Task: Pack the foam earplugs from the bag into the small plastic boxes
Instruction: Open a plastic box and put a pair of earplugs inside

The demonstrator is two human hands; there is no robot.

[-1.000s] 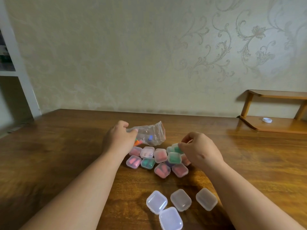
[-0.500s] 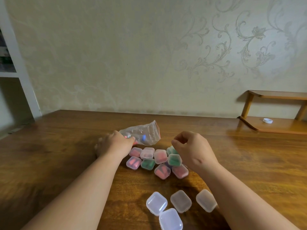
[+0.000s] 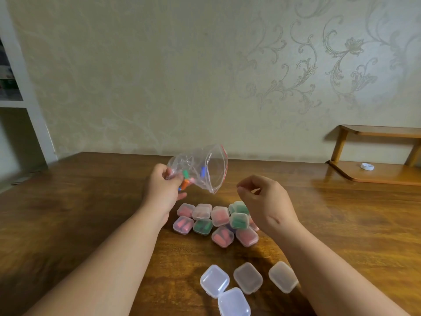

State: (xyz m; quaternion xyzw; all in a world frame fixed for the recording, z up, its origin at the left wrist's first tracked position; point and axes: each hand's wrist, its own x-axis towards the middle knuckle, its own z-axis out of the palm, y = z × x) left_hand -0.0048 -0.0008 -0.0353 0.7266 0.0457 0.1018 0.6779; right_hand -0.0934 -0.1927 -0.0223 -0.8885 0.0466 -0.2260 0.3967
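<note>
While the left hand is gripping the clear bag by its closed end above the table, the bag's open mouth is facing the right hand, which is hovering curled and empty. The earplugs are lying deep inside, against the gripping fingers.

- My left hand: bare, uncovered through the wrist.
- My left forearm: bare along its whole visible length, smooth, widening toward the lower frame edge.
- My right hand: bare; one short dark line on its back, near the wrist.
- My right forearm: bare to the frame edge.
</note>
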